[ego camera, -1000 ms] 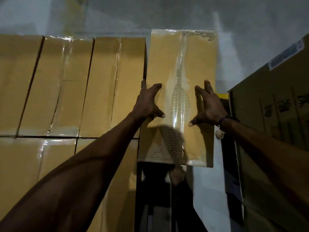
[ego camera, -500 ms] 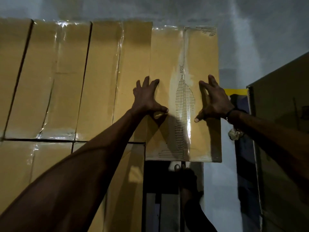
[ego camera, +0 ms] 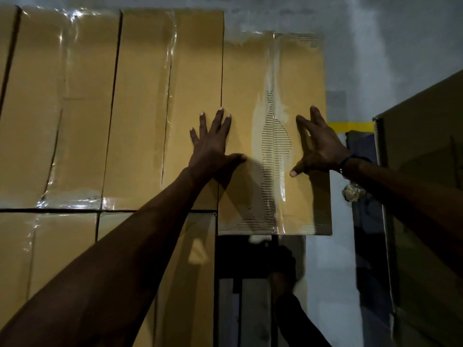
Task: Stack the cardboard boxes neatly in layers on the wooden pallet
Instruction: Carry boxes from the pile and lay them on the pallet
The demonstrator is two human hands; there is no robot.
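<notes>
stack: wall of taped tan cardboard boxes (ego camera: 110, 108) fills the frame's left
box: tan taped carton (ego camera: 274, 136) at centre, nothing visible under it, could drop
hands: left hand (ego camera: 213, 146), right hand (ego camera: 320, 146) pressing flat, fingers spread, gripping nothing

No text can be read. The rightmost cardboard box (ego camera: 295, 96) bears dark printing at its top right corner and a striped dark mark under the clear tape (ego camera: 274, 156), both too blurred to make out.
</notes>
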